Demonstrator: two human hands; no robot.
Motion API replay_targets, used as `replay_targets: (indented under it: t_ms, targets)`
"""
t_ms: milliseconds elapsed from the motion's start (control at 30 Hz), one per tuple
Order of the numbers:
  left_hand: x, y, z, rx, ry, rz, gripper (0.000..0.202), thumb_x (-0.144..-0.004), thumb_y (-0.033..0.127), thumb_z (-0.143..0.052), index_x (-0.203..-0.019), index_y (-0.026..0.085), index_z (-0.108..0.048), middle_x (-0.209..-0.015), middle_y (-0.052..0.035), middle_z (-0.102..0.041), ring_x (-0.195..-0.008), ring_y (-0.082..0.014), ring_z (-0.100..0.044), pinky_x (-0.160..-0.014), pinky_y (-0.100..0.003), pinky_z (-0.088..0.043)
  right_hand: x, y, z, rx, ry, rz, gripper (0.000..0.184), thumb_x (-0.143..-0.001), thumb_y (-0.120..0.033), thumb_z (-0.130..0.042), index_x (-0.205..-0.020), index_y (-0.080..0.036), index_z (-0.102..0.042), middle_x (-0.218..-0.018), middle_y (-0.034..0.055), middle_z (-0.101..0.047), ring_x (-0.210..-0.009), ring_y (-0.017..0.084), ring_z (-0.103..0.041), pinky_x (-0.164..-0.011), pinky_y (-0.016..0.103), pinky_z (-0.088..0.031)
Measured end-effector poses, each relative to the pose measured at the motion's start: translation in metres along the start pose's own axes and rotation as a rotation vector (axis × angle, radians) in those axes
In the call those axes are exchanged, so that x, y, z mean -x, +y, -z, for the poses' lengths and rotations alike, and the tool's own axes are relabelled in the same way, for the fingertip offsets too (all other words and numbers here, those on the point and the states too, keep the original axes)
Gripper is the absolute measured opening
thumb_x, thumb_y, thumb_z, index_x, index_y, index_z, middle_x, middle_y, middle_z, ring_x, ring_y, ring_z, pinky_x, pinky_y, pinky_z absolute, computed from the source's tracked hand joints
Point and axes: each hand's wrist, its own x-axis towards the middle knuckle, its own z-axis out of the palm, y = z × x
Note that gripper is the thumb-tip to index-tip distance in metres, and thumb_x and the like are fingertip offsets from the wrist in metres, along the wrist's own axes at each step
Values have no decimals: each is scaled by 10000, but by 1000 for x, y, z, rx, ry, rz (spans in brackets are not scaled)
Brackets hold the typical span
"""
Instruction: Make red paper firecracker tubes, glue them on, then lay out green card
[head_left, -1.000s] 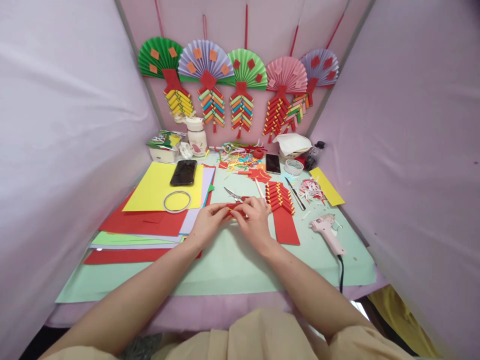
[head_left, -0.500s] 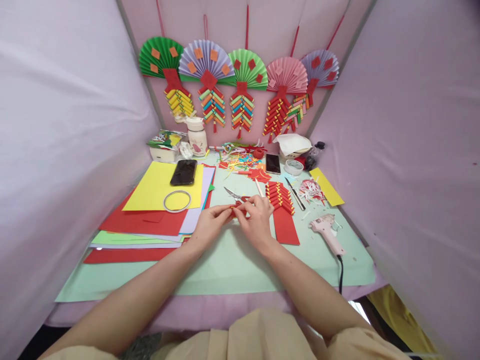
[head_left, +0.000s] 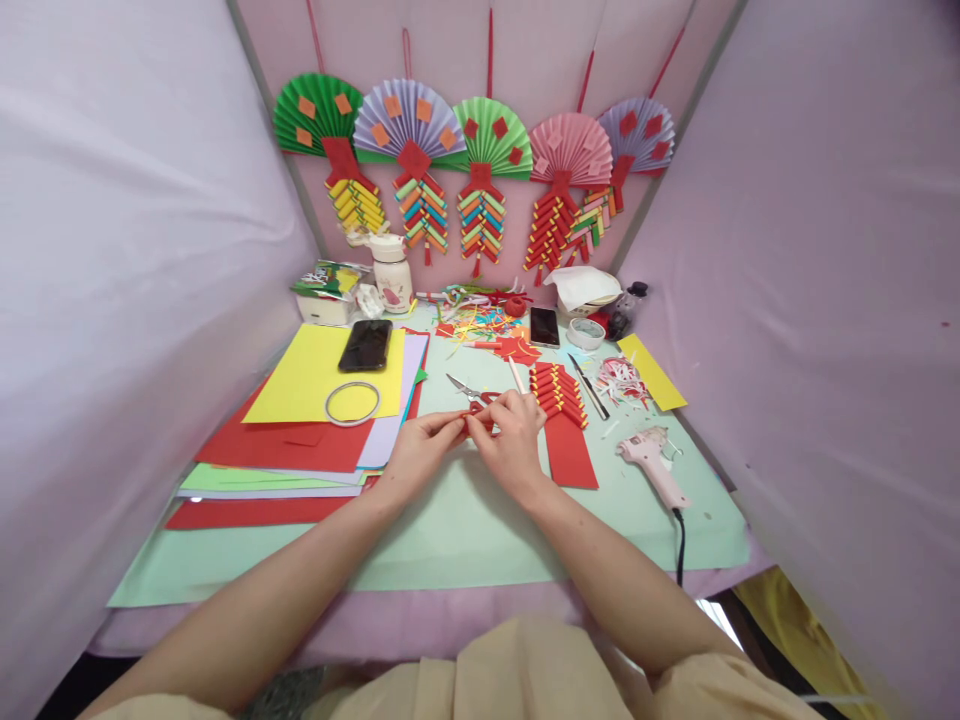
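Observation:
My left hand (head_left: 427, 446) and my right hand (head_left: 511, 440) meet over the middle of the table. Thumbs and fingertips of both pinch a small piece of red paper (head_left: 468, 420), mostly hidden by the fingers; it looks rolled. A white pen-like stick (head_left: 517, 374) points up past my right knuckles, and I cannot tell whether that hand holds it. Just beyond the fingertips lie scissors (head_left: 466, 388) with red handles. Right of my right hand, rows of red paper rolls with yellow ends (head_left: 556, 394) sit on a red paper strip (head_left: 571, 455).
Coloured paper sheets (head_left: 285, 445) are stacked at left, with a phone (head_left: 365, 345) and a ring of tape (head_left: 352, 403) on top. A glue gun (head_left: 654, 465) and a craft knife (head_left: 589, 386) lie at right. Paper scraps (head_left: 480, 322) and a bottle (head_left: 392, 275) are at the back, below hanging paper fans (head_left: 493, 135).
Both hands stay nearly in place, still pinching the red paper; a little less of it shows between the fingers. The whole view has shifted slightly.

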Motion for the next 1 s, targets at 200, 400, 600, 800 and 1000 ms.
replay_targets:
  t_ms: [200, 400, 600, 800, 1000]
  targets:
    - [0, -1, -1, 12, -21, -3, 343, -738, 374, -693, -994, 151, -744, -1073, -88, -723, -1016, -241, -650, -971, -402, -486, 0, -1, 0, 1, 0, -17, 193, -834, -282, -659, -659, -204, -632, -816, 9, -566, -901, 195, -457, -787, 355, -243]
    - [0, 1, -2, 15, -13, 5, 348, -733, 389, -695, -974, 143, -745, -1055, -91, -726, -1002, -236, -652, -971, -403, -488, -1, -1, -1, -14, -8, -47, 200, -821, -271, -668, -638, -203, -625, -811, 3, -564, -903, 192, -458, -779, 346, -244]
    - [4, 7, -4, -39, 65, 40, 370, -715, 432, -690, -939, 143, -745, -1079, -97, -710, -956, -243, -653, -829, -380, -563, 1, -1, -1, -21, -21, -42, 164, -818, -282, -669, -670, -217, -643, -820, 6, -569, -910, 198, -455, -790, 352, -247]
    - [0, 6, 1, -51, 179, 16, 359, -702, 444, -688, -900, 149, -738, -989, -65, -719, -890, -228, -662, -766, -360, -586, 0, 0, 2, -34, -19, -52, 158, -821, -294, -675, -682, -222, -649, -821, 1, -585, -909, 194, -478, -801, 358, -246]
    - [-4, 2, 4, -67, 119, -9, 315, -720, 413, -675, -870, 144, -740, -964, -77, -734, -913, -231, -670, -869, -366, -541, 0, -1, 4, -51, -37, -26, 150, -854, -323, -644, -737, -239, -680, -820, 9, -589, -901, 197, -482, -798, 361, -253]
